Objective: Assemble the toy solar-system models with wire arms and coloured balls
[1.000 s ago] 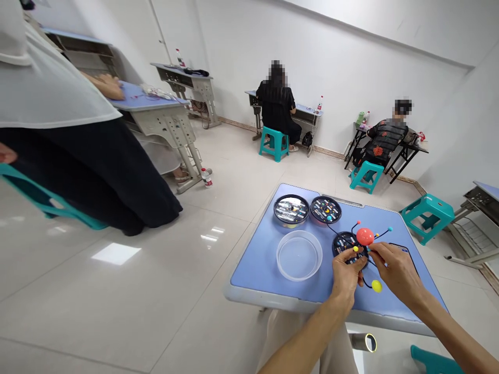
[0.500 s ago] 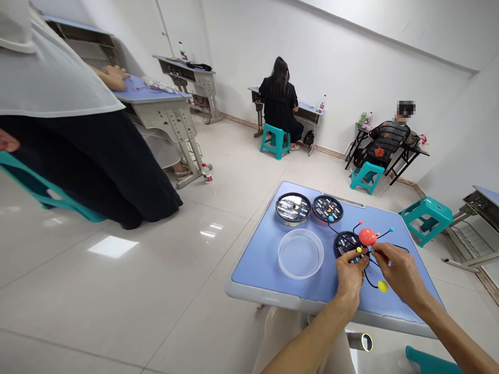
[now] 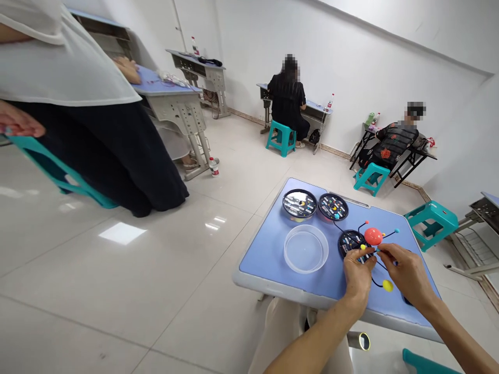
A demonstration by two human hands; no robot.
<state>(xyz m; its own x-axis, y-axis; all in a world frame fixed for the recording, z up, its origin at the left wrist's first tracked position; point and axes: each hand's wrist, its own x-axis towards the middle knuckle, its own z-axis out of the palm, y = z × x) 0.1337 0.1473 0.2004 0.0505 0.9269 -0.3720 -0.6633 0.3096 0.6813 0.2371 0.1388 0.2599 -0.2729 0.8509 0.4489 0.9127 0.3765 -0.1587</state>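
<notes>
On the blue desk, a solar system model (image 3: 373,237) has a glossy red ball in the middle and black curved arms tipped with small coloured balls. Its black printed round base (image 3: 350,241) lies partly under my fingers. My left hand (image 3: 357,275) is closed on one of the model's black arms, close to a yellow ball (image 3: 363,247). Thumb and fingers of my right hand (image 3: 407,270) pinch a small light-blue ball (image 3: 377,251) beside the red one; most of it is hidden. A larger yellow ball (image 3: 387,285) hangs on an arm below my right hand.
Two black printed discs on round containers (image 3: 299,203) (image 3: 332,206) stand at the desk's far side. A clear round tub (image 3: 306,249) sits left of my hands. A person (image 3: 113,140) stands at the left; others sit at desks behind. A teal stool (image 3: 431,223) stands at the right.
The view has shifted slightly, so the desk sits a little further right. Both hands stay on the model with nearly the same grip. The standing person's hand at the left shows more.
</notes>
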